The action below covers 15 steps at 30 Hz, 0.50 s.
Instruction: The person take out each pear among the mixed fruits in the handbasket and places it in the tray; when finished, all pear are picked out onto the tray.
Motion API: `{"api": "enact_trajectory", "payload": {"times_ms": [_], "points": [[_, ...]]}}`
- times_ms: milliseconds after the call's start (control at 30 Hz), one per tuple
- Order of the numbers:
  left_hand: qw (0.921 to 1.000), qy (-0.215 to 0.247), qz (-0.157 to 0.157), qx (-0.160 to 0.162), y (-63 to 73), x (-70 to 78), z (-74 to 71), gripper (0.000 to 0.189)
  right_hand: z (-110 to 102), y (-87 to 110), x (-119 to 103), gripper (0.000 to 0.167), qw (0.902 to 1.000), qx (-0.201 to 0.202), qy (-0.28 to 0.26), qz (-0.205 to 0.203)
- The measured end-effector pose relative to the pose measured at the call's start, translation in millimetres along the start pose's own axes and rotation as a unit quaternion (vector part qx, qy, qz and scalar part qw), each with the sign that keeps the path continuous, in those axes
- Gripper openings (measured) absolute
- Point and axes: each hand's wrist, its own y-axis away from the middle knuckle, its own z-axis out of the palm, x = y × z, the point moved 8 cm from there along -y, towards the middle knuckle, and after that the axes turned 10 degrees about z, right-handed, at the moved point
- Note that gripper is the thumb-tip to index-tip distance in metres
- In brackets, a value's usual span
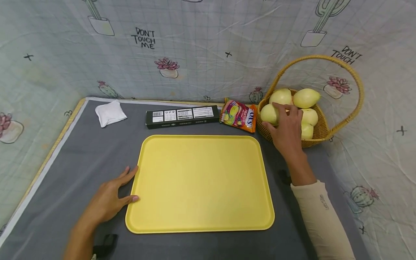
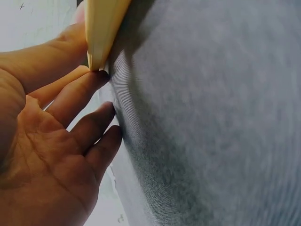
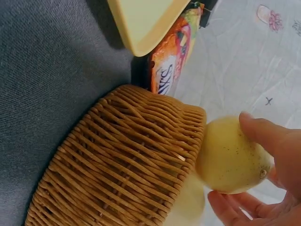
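Observation:
A yellow rectangular tray (image 1: 201, 184) lies flat on the grey cloth. At its left edge rests my left hand (image 1: 108, 196), thumb and forefinger spread apart and touching the rim; the tray's edge (image 2: 101, 35) appears beside the thumb in the left wrist view. My right hand (image 1: 287, 126) reaches over the wicker basket (image 1: 321, 131) and grips a round pale yellow fruit (image 1: 269, 114). Brown specks dot this fruit (image 3: 233, 157) in the right wrist view, where it shows at the basket's rim between thumb and fingers. Several similar fruits (image 1: 306, 98) sit in the basket.
Behind the tray lie a long black box (image 1: 182, 116) with white labels and an orange and purple snack packet (image 1: 238, 115), close to the basket. A small white packet (image 1: 110, 113) is at the back left. The basket's tall handle (image 1: 359, 90) arches over its right side.

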Motion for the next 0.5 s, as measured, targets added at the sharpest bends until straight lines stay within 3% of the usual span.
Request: {"api": "enact_trajectory", "payload": {"times_ms": [267,500], "points": [[0.9996,0.020,-0.017,-0.006,1.2,-1.9,2.8,0.102,-14,18.6,-13,0.068,0.9978,-0.003,-0.066,-0.009],[0.9991,0.036,-0.019,-0.008,1.7,-3.2,3.9,0.102,-5,42.2,-23,0.066,0.9896,-0.111,-0.087,-0.029]]}}
